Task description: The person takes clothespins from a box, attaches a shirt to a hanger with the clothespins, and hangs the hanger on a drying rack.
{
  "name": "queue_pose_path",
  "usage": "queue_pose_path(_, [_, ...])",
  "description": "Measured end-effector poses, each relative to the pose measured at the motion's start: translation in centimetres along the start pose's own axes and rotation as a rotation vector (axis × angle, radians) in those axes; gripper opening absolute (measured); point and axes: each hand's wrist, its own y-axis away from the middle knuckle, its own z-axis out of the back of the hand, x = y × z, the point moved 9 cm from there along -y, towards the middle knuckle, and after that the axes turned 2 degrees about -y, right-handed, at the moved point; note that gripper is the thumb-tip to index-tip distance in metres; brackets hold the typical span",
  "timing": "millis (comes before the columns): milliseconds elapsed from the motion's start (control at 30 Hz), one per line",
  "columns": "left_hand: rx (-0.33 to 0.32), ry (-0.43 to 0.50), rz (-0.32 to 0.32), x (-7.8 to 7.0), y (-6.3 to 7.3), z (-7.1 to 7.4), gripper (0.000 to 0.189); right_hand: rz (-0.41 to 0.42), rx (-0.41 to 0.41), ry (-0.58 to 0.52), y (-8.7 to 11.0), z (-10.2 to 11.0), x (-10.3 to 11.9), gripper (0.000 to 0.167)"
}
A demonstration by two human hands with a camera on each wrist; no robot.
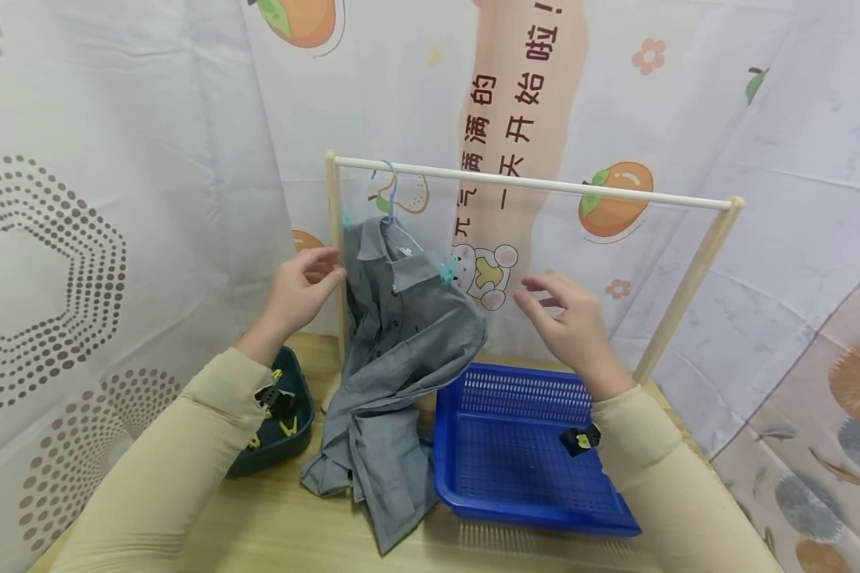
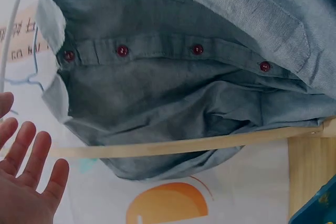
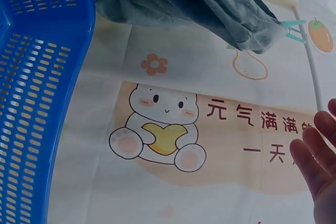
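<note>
A grey-blue button-up shirt [image 1: 404, 342] hangs by a light blue hanger [image 1: 392, 195] from a white rail [image 1: 530, 181], its lower part spread on the table. Teal clips [image 1: 448, 269] sit at its shoulders. Dark red buttons [image 2: 197, 49] run down its front in the left wrist view. My left hand [image 1: 302, 288] is raised beside the rack's left post, near the collar, fingers loosely bent and holding nothing. My right hand [image 1: 564, 322] hovers right of the shirt, above the blue basket, also holding nothing.
A blue plastic basket [image 1: 447, 477] stands on the wooden table [image 1: 272, 525] under the rail. At the left, a dark green bin [image 1: 302, 398] holds several yellow clips [image 1: 289, 427]. The rack's right post [image 1: 688, 290] rises behind my right forearm. Printed curtains surround the table.
</note>
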Motion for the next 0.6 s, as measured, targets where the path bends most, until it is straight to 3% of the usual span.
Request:
queue_pose_path(333, [0.046, -0.183, -0.170, -2.3, 1.4, -0.4, 0.041, 0.028, 0.135, 0.022, 1.5, 0.5, -1.0, 0.041])
queue_pose_path(467, [0.073, -0.269, -0.194, -2.2, 2.4, -0.5, 0.048, 0.008, 0.212, 0.063, 2.6, 0.6, -2.0, 0.051])
queue_pose_path(600, [0.110, -0.334, -0.189, -1.7, 3.0, -0.6, 0.057, -0.079, 0.309, 0.132, 3.7, 0.8, -3.4, 0.061])
